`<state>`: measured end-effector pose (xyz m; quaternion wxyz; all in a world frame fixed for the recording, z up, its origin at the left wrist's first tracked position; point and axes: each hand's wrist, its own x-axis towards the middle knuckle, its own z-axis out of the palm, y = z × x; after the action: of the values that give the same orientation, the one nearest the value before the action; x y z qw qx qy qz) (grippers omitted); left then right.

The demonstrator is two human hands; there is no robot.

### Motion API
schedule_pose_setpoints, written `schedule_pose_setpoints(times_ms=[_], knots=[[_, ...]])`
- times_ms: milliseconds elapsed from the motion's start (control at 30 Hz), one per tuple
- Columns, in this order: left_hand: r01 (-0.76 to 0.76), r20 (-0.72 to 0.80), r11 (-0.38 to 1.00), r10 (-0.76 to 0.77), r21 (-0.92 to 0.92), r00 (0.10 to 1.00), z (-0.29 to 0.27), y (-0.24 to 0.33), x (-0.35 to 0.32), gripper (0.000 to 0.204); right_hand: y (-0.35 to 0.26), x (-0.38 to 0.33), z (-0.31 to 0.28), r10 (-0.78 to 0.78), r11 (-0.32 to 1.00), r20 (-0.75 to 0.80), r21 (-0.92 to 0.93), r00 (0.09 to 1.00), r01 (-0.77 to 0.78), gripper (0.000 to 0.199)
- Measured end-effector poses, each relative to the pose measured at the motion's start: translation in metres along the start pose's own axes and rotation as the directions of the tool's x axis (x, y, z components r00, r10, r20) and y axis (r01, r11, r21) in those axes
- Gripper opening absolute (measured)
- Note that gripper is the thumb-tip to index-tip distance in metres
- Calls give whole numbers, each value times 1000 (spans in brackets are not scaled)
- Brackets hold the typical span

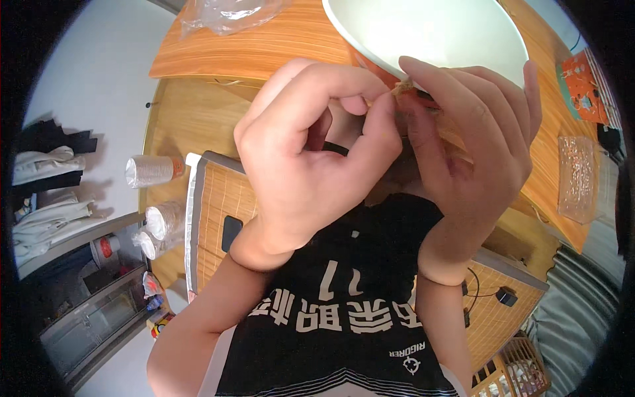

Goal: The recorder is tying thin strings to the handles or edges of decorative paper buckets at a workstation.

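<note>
Both hands are raised in front of my black jersey, close together at the near rim of a large white basin point(423, 30). Between their fingertips is a small tan, dry-looking piece point(401, 87), too small to name. My left hand point(301, 145) pinches at it with thumb and forefinger, the other fingers curled. On the other side, my right hand point(479, 132) grips it between thumb and forefinger, its remaining fingers bent above the palm. Part of the piece is hidden by the fingers.
The basin stands on a wood-grain table point(192, 56). A clear plastic bag point(231, 13) lies at its far left, with a clear plastic tray point(577, 178) and orange package point(583, 86) at right. Wrapped cup stacks point(152, 171) are at left; a black phone-like object point(231, 233) rests on a woven mat point(221, 192).
</note>
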<state>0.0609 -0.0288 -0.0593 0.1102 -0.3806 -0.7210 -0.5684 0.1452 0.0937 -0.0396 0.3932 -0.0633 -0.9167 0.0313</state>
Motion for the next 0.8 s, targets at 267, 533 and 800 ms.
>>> schedule_pose_setpoints(times_ms=[267, 533, 800], knots=[[139, 123, 979, -121, -149, 985, -10, 0, 3, 7, -5, 3, 1, -2, 999, -49, 36, 999, 4, 21], [265, 244, 908, -190, -326, 951, -13, 7, 5, 6, 2, 2, 1, -38, 999, -45, 0, 998, 38, 16], [309, 210, 826, -235, -471, 949, -10, 1, 9, 6, 17, -16, 4, 52, 991, -217, 135, 975, -23, 32]])
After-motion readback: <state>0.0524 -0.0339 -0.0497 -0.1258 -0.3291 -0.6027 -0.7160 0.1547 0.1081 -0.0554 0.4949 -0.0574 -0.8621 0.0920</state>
